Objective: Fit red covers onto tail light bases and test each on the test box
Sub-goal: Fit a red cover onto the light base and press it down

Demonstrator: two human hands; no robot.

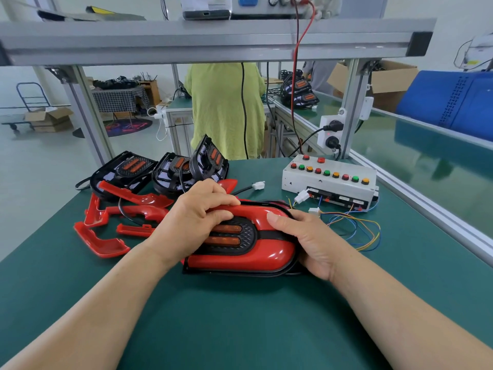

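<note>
There are three bare black plastic tail light bases point(120, 170), one glossy red-covered tail light point(240, 259), one white test box point(333, 186).

No readable text; white tags point(344, 198) on the test box point(329, 182) front are too small to make out.

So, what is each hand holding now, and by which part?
One tail light, red cover on. The left hand pinches the cover's upper edge; the right hand grips the right end, thumb on top.
</note>
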